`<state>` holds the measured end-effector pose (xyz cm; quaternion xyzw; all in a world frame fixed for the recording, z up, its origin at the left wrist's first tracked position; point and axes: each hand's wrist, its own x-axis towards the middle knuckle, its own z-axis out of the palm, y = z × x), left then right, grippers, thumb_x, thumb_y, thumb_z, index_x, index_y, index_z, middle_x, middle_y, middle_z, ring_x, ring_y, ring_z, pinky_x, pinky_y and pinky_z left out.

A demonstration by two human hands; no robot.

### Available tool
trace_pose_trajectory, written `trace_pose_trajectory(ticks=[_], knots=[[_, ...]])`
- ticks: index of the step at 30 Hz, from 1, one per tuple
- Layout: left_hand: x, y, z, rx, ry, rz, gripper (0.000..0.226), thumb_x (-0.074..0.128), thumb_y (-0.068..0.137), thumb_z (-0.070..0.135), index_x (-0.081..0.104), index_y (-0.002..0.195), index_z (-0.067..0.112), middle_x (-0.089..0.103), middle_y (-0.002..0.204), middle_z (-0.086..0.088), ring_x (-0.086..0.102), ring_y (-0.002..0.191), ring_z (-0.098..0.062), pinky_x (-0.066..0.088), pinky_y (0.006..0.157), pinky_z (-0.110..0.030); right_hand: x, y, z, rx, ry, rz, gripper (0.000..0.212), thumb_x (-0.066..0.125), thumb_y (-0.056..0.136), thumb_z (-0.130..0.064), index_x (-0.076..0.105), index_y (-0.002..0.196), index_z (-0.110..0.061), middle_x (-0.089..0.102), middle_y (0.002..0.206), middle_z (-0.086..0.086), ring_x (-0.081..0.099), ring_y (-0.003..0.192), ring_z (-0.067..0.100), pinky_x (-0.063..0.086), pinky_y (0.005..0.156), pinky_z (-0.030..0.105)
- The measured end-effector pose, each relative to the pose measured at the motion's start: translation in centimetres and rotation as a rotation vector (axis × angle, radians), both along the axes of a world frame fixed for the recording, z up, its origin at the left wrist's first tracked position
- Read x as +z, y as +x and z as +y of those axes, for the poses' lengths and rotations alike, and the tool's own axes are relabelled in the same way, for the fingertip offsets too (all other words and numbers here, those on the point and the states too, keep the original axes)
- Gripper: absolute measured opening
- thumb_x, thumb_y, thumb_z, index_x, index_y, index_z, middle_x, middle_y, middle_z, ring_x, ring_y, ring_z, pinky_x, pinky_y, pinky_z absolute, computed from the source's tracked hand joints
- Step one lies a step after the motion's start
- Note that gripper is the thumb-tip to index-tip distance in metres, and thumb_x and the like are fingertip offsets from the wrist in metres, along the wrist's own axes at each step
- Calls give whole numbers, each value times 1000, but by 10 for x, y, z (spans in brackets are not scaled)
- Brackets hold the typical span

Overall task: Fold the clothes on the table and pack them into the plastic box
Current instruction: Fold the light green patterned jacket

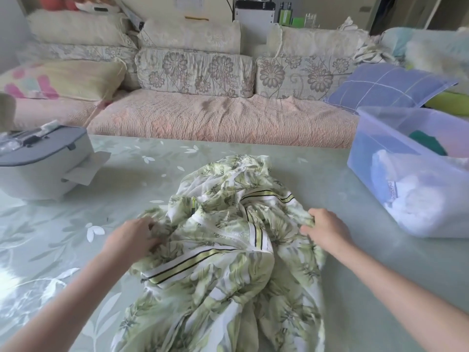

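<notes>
- I see the leaf-print garment (228,237) crumpled mid-table (355,262).
- Left hand (133,238) pinches its left edge; right hand (323,228) grips its right edge.
- Plastic box (375,158), right of the garment, holds white and green clothes (418,196).
- Grey case (43,161) sits to the garment's left.

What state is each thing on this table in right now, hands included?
Leaf-print garment, crumpled and unfolded on the table.
Left hand, grips the garment's left edge.
Right hand, grips the garment's right edge.
Plastic box, open with no lid on, white and green clothes already inside.
Grey case, lid shut, standing at the table's left.
</notes>
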<state>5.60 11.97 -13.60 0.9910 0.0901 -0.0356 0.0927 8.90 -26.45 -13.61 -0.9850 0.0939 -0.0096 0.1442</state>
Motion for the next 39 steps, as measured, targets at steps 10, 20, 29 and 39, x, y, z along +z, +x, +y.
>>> trace_pose_trajectory(ticks=[10, 20, 29, 39], knots=[[44, 22, 31, 271, -99, -597, 33, 54, 94, 34, 60, 111, 6, 59, 109, -25, 56, 90, -40, 41, 69, -41, 39, 19, -61, -92, -174, -253, 41, 61, 83, -1, 60, 122, -12, 54, 124, 14, 47, 116, 34, 40, 91, 38], [39, -90, -78, -256, -267, -109, 76, 21, 76, 73, 41, 137, 32, 45, 139, 10, 47, 123, -9, 38, 107, -29, 16, -24, 38, 700, 14, 112, 60, 58, 88, -50, 38, 142, -34, 27, 150, -20, 21, 139, 4, 15, 118, 34], [-2, -67, -49, -340, 13, 349, 64, 29, 94, 58, 17, 150, 30, -23, 148, 25, -4, 145, -9, 7, 115, -57, 14, -27, 20, 471, -52, -5, 24, 52, 94, -14, 66, 101, -32, 56, 129, -12, 31, 139, 15, 26, 113, 36], [7, 6, 3, -339, 15, -264, 51, 69, 81, 42, 56, 129, 33, 54, 135, 10, 44, 131, -11, 20, 111, -33, 33, -43, 25, 429, -111, -136, 18, 52, 96, -21, 63, 101, -35, 65, 96, -10, 61, 86, 12, 39, 60, 23]])
